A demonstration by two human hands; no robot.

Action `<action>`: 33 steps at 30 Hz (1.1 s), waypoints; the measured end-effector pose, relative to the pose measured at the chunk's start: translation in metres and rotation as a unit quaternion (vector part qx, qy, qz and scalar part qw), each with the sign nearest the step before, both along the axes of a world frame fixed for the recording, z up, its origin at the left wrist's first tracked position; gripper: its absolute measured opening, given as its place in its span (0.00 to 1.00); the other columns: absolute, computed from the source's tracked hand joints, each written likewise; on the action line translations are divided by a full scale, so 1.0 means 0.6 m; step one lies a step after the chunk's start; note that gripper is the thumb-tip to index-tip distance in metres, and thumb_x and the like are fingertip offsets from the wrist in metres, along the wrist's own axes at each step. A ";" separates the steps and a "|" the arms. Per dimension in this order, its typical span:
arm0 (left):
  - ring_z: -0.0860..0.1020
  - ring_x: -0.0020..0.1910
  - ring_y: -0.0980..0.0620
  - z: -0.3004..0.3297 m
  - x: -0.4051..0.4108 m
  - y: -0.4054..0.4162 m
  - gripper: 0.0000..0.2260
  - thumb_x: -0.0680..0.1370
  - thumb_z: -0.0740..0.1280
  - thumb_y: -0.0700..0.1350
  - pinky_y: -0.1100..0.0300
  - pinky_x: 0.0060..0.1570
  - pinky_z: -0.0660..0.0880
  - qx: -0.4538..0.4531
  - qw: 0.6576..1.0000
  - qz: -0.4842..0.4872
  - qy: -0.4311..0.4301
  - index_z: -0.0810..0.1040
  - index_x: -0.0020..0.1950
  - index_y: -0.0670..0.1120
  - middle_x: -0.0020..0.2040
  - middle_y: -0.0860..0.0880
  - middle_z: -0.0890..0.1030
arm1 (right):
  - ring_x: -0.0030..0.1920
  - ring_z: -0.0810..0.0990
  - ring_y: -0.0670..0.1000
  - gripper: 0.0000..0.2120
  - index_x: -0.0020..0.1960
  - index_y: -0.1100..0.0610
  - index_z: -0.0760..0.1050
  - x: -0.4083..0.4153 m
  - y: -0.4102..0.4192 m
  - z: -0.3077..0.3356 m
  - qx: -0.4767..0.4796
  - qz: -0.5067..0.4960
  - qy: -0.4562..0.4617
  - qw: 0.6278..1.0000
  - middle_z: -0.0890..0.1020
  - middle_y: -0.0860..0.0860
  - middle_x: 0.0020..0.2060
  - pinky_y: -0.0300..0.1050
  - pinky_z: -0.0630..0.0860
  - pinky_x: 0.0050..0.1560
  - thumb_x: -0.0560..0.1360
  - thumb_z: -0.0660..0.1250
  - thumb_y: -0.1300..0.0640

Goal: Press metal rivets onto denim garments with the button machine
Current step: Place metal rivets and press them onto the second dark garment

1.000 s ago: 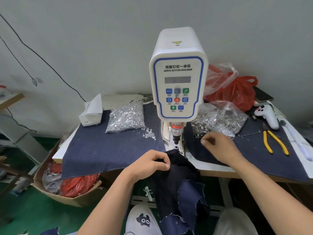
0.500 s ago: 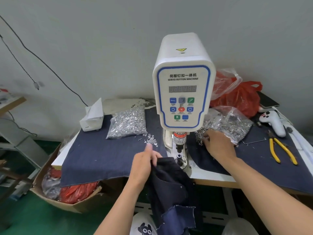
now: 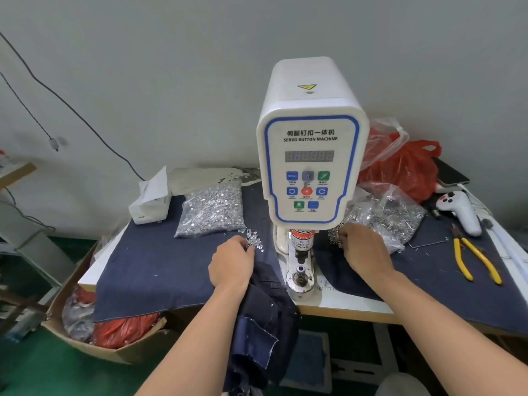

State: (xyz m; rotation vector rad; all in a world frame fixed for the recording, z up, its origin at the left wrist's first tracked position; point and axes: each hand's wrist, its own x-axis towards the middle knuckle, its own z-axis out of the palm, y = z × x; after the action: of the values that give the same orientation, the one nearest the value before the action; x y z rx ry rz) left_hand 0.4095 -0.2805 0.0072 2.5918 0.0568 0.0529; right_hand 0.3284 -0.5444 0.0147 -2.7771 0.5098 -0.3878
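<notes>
Denim garment (image 3: 265, 315) hangs off desk (image 3: 343, 305), unpressed; left hand (image 3: 233, 264) reaches loose rivets (image 3: 253, 241) at 12 o'clock; right hand (image 3: 361, 252) reaches rivet bag (image 3: 385, 215); fingers hidden, grip unclear; die (image 3: 300, 271) empty.

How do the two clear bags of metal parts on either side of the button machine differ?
The left bag lies plump and seemingly closed, untouched; the right bag is crumpled and spread, with the right hand at its spilled parts. The left bag's pieces look bright silver; the right bag's look darker and ring-like. Both rest on the denim cover.
</notes>
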 end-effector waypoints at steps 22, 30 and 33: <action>0.79 0.50 0.46 -0.025 -0.003 0.016 0.05 0.83 0.67 0.53 0.54 0.46 0.70 -0.078 0.996 0.025 -0.025 0.81 0.53 0.55 0.51 0.53 0.85 | 0.37 0.80 0.52 0.10 0.47 0.63 0.79 -0.021 0.031 0.022 0.669 -0.145 -0.116 0.719 0.78 0.56 0.39 0.39 0.81 0.32 0.84 0.64 0.59; 0.81 0.50 0.50 -0.027 -0.015 0.028 0.03 0.82 0.68 0.49 0.56 0.47 0.70 -0.152 0.987 -0.014 -0.047 0.80 0.52 0.57 0.48 0.58 0.83 | 0.40 0.88 0.56 0.04 0.53 0.68 0.80 -0.054 0.051 0.031 0.734 -0.088 -0.080 0.669 0.87 0.61 0.40 0.42 0.84 0.37 0.79 0.68 0.70; 0.80 0.51 0.53 -0.025 -0.020 0.032 0.07 0.83 0.68 0.49 0.58 0.49 0.70 -0.178 0.982 -0.035 -0.050 0.82 0.59 0.56 0.52 0.59 0.84 | 0.45 0.89 0.58 0.04 0.54 0.67 0.80 -0.066 0.060 0.029 0.716 -0.074 -0.080 0.690 0.87 0.62 0.43 0.43 0.85 0.40 0.79 0.69 0.69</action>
State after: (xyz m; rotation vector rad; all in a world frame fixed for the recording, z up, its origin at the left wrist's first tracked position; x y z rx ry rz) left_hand 0.3974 -0.2615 -0.0078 2.2267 -0.0579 0.1354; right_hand 0.2886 -0.5085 0.0321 -1.1540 0.5983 -0.1168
